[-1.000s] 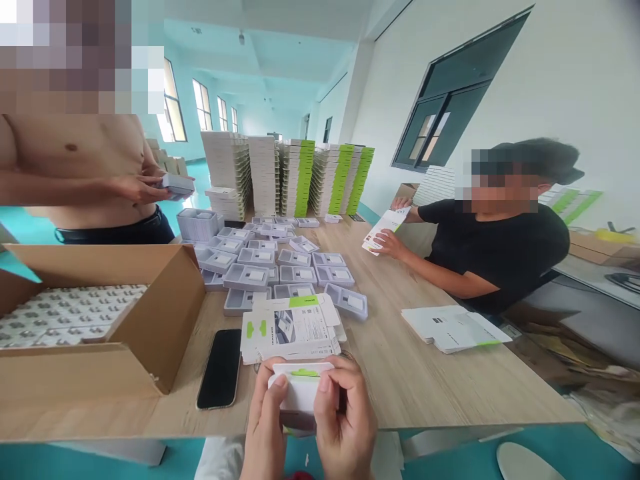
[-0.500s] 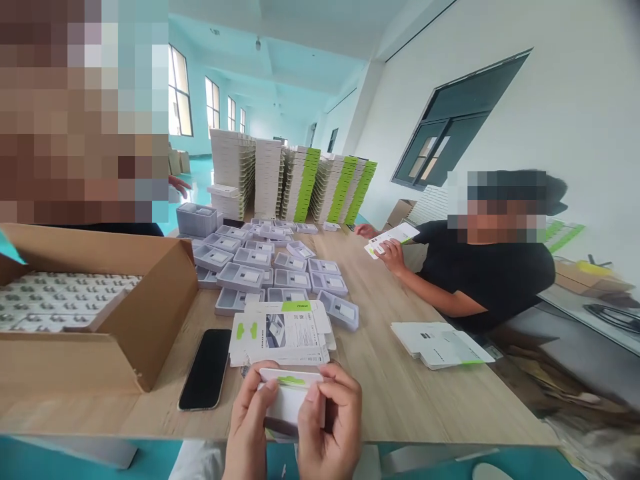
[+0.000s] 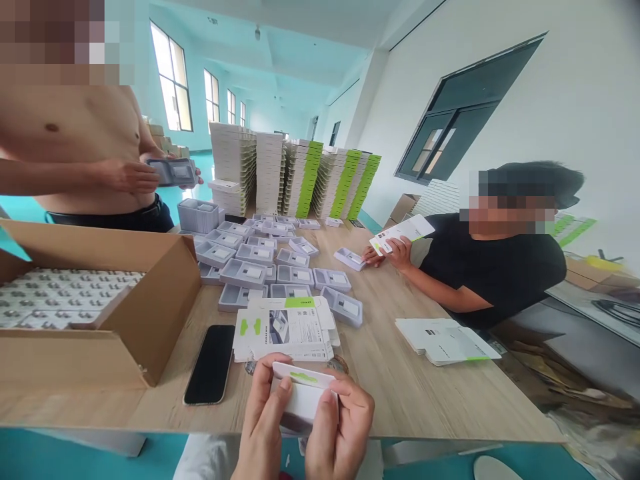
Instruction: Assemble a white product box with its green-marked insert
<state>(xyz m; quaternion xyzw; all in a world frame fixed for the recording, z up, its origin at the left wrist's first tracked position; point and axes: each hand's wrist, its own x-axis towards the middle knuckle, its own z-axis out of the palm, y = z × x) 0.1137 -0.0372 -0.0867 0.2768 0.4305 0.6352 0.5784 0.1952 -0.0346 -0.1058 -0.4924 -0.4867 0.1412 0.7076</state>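
Wooden tabletop (image 3: 430, 393), near edge: L hand (image 3: 261, 419) & R hand (image 3: 341, 427) grip white box (image 3: 304, 395) w/ green logo, fingers snug both sides keeping it square, just below flat printed carton (image 3: 283, 330)

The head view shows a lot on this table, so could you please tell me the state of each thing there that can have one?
White carton: held, tilted, between both hands.
Left hand: gripping the carton.
Right hand: gripping the carton.
Cardboard box: flaps open.
Smartphone: lying flat, screen dark.
Grey trays: open, lidless.
Printed carton blanks: lying flat.
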